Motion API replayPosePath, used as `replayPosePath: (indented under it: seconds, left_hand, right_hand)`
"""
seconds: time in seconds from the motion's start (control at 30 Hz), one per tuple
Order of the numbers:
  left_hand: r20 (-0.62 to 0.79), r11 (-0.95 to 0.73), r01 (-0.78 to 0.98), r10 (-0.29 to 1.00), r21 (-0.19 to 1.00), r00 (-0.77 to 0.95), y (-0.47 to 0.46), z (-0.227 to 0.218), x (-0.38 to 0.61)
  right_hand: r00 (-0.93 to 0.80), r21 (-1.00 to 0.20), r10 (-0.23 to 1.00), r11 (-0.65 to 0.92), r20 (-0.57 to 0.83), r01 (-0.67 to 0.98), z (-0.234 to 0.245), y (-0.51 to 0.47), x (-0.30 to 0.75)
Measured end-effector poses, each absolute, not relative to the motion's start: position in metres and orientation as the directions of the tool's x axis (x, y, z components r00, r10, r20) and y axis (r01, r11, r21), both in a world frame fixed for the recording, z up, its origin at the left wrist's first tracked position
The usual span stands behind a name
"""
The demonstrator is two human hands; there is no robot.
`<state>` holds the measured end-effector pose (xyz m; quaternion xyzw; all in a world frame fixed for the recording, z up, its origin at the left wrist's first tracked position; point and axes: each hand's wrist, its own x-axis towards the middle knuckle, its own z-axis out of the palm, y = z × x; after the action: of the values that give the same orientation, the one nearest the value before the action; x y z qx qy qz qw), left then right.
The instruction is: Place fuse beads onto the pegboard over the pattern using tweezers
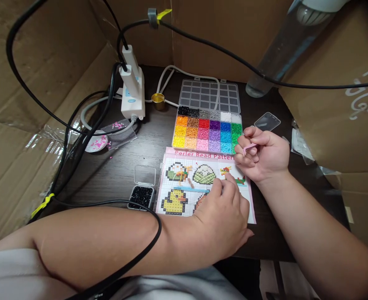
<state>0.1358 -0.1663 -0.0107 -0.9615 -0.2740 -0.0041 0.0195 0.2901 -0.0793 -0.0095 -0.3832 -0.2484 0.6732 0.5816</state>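
Note:
My left hand (224,212) rests on the Perler bead pattern sheet (184,183), fingers curled and pinched on a thin blue tool (190,188) that lies across the printed pictures. Beyond the sheet's right corner, my right hand (262,154) is curled shut on small pink tweezers (249,148), close to the green end of the bead box. The open bead box (207,131) holds many colours in compartments, its clear lid (209,95) folded back.
A small open box of black beads (142,196) sits left of the sheet. Pegboards and a dish of pink beads (96,143) lie at the left near a white device (132,91). Black cables cross the dark desk (121,166). Cardboard walls surround it; a clear bottle (280,50) stands back right.

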Motion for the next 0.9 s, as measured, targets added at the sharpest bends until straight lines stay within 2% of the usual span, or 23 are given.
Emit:
replayPosePath:
  seconds: [0.9]
  left_hand:
    - [-0.012,-0.826,0.563,0.563,0.017,0.826,-0.1656,-0.0074,0.1358]
  right_hand:
    - [-0.038,-0.782,0.972,-0.208,-0.23,-0.587,-0.0097,-0.0796,0.2914]
